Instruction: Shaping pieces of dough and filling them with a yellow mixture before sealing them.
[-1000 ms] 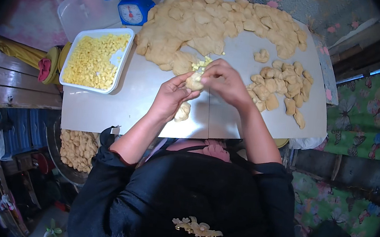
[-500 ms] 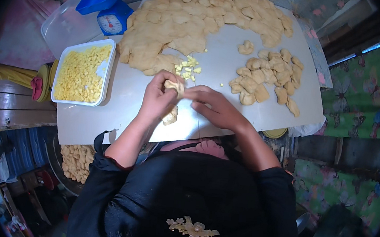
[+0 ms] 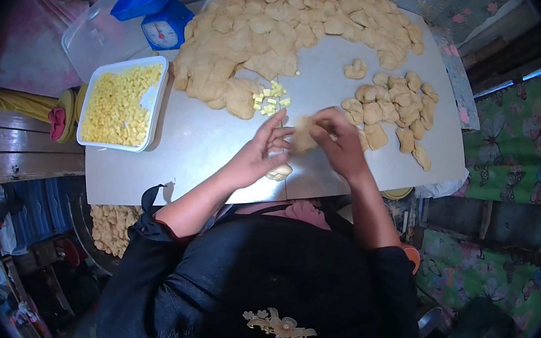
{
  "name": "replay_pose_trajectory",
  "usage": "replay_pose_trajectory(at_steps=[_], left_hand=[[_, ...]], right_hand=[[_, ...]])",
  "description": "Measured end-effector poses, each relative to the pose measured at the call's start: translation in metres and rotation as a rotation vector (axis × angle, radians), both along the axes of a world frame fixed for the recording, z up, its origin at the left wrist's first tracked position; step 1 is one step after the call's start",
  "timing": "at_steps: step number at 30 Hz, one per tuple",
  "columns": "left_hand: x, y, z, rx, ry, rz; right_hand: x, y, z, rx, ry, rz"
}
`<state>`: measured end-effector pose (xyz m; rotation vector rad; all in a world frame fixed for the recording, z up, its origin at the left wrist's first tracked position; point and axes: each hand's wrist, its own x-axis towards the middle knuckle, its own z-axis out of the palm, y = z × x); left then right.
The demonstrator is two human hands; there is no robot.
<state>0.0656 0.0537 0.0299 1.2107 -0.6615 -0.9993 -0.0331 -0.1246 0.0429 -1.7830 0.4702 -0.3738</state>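
My right hand [image 3: 341, 145] pinches a slightly blurred piece of dough [image 3: 303, 135] above the middle of the table. Just left of it, my left hand [image 3: 260, 153] is open with fingers apart and nothing seen in it. A second dough piece [image 3: 279, 172] lies below my left palm, partly covered by the thumb. Beyond my hands sits a small heap of pale yellow cubes [image 3: 270, 98]. The large spread of flattened dough [image 3: 244, 41] begins beside that heap, while a cluster of filled-looking dough lumps [image 3: 399, 102] rests to the right.
At the left edge of the table [image 3: 201, 142] stands a white tub [image 3: 155, 117] of yellow cubes. Behind it are a blue kitchen scale [image 3: 174, 20] and a clear plastic lid [image 3: 93, 38]. One dough lump [image 3: 355, 68] lies apart. Below the table, a pan holds more dough pieces [image 3: 109, 228].
My left hand has let go of the dough and opened. My right hand has moved right, now holding a dough piece. The piece on the table appears farther right.
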Motion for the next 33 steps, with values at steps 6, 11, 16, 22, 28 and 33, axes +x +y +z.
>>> replay_pose_trajectory(at_steps=[6,11,16,22,28,33], left_hand=[[0.022,0.006,-0.002,-0.003,0.427,0.150],[0.031,0.019,0.002,-0.076,0.534,0.324],[0.041,0.026,-0.014,-0.157,0.556,0.317],[0.041,0.016,-0.004,-0.149,0.497,0.354],[0.040,0.005,-0.002,-0.137,0.525,0.339],[0.040,-0.001,0.001,-0.164,0.448,0.328]], right_hand=[[0.065,-0.020,-0.046,-0.468,0.112,0.033],[0.077,-0.006,-0.044,-0.766,0.287,0.169],[0.069,-0.009,-0.047,-0.097,-0.003,0.068],[0.065,0.000,-0.019,-0.227,-0.150,-0.060],[0.063,0.032,0.006,0.204,-0.223,0.067],[0.058,0.035,-0.002,-0.102,-0.182,0.191]])
